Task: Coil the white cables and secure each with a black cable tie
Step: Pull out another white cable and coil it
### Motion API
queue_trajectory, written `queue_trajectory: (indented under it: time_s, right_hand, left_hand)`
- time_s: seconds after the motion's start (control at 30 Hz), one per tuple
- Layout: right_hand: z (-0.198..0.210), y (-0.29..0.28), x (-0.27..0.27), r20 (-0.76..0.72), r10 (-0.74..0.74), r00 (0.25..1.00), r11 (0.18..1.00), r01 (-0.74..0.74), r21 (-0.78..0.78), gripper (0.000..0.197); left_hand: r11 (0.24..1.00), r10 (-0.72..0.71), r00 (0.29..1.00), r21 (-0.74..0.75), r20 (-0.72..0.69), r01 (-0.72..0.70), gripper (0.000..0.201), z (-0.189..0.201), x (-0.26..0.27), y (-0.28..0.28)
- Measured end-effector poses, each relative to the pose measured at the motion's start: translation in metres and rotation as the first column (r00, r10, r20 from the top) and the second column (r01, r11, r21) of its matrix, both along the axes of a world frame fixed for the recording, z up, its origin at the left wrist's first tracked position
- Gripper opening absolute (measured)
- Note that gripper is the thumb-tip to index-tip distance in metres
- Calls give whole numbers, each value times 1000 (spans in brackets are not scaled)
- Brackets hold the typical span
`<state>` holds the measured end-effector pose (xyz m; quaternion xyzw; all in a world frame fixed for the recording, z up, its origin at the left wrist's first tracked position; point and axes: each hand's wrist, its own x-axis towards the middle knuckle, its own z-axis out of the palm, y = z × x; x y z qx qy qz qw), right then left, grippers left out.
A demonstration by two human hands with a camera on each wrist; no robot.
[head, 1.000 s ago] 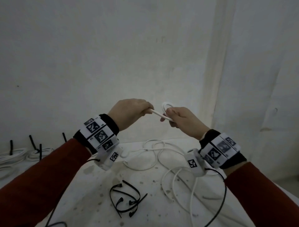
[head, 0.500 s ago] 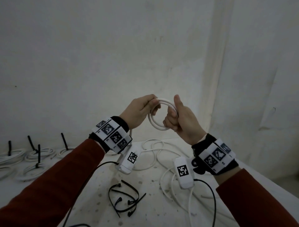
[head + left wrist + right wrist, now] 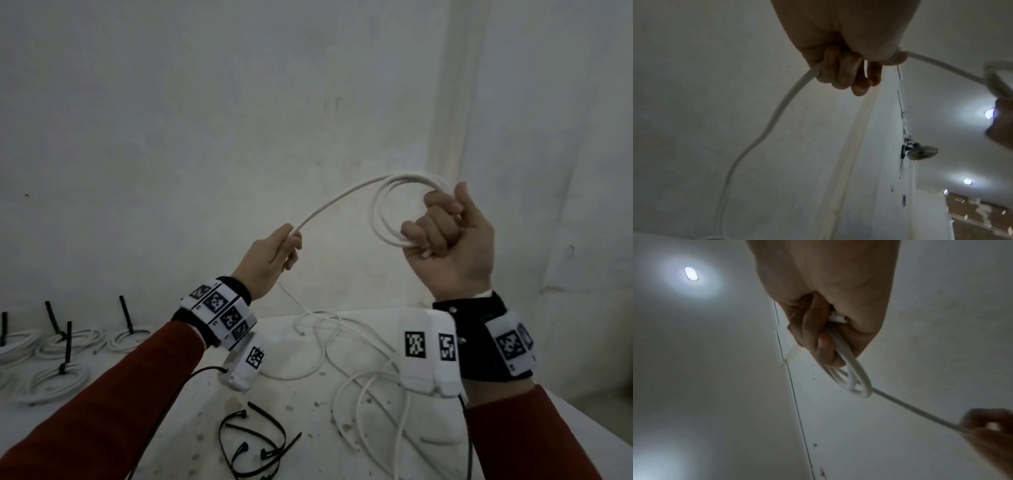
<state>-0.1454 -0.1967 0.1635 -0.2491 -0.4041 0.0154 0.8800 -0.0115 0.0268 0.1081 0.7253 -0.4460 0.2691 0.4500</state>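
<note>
i am holding coil (image 3: 397, 212) in right hand (image 3: 448, 246), fingers (image 3: 424, 233) curling tight round its loops, thumb up. left hand (image 3: 270, 260) is pinching free run of white cable (image 3: 342, 197), fingers closing on it. run is stretching sideways from coil toward left fingers, slack trailing below them to worktop (image 3: 308, 425). judging left hand nearer for feeding next loop across to right fingers. black cable ties (image 3: 253, 445) lying well below both hands.

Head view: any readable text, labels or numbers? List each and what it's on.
None readable.
Wrist bands: square black-and-white code markers, no words; tiny characters beside the left band's markers, too small to read.
White boxes under the wrists: code markers only.
Cable, ties, wall: no text.
</note>
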Motion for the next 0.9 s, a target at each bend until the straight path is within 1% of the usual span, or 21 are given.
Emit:
queue_trajectory:
  time_s: [0.07, 0.13, 0.27, 0.33, 0.4, 0.47, 0.5, 0.57, 0.6, 0.7, 0.77, 0.8, 0.83, 0.87, 0.9]
  right_hand:
    - [6, -7, -3, -19, -100, 995, 992, 101, 78, 44]
    - [9, -8, -8, -34, -182, 983, 971, 185, 152, 45]
    - [15, -11, -12, -35, -248, 968, 923, 247, 294, 44]
    - [17, -11, -9, -23, -285, 958, 903, 277, 328, 41]
    - [19, -11, -6, -10, -318, 948, 887, 301, 351, 37]
    - [22, -11, -1, -13, -337, 941, 871, 317, 374, 33]
    - [24, -12, 2, -14, -342, 940, 867, 321, 382, 33]
    - [28, -11, 8, -24, -387, 922, 852, 367, 373, 33]
    - [30, -10, 13, -38, -435, 900, 838, 420, 348, 32]
    - [34, -2, 27, -54, -585, 810, 780, 579, 236, 31]
    - [32, 7, 38, -53, -665, 745, 733, 664, 150, 28]
    - [30, 12, 42, -21, -731, 682, 679, 731, 75, 26]
    - [28, 17, 47, 48, -808, 588, 587, 809, -27, 23]
    - [23, 23, 52, 156, -863, 481, 463, 876, -138, 20]
    - [18, 28, 55, 289, -874, 391, 328, 913, -242, 18]
  left_hand:
    - [996, 72, 996, 40, 59, -74, 27, -3, 8, 2]
    - [993, 112, 991, 37, 66, -115, 26, -3, 15, 0]
    - [991, 132, 991, 11, -2, -132, 24, -6, 30, 0]
    - [986, 161, 987, 29, 16, -162, 26, -6, 32, 2]
    - [978, 188, 976, 71, 110, -196, 29, -4, 29, 4]
    - [968, 202, 944, 91, 259, -232, 35, -1, 25, 5]
    - [963, 202, 913, 96, 354, -250, 35, 1, 24, 6]
    - [940, 185, 826, 149, 532, -306, 19, 8, 21, 7]
    - [919, 172, 776, 185, 607, -348, 12, 12, 18, 7]
    - [861, 93, 630, 255, 771, -440, 6, 22, 9, 6]
    - [834, 26, 562, 292, 827, -468, 5, 25, 0, 6]
    - [827, 0, 538, 302, 843, -474, 4, 26, -4, 7]
    - [824, -16, 520, 306, 854, -477, 5, 28, -9, 8]
    - [823, -24, 513, 308, 858, -477, 5, 30, -14, 10]
    - [826, -28, 513, 309, 858, -472, 5, 33, -17, 12]
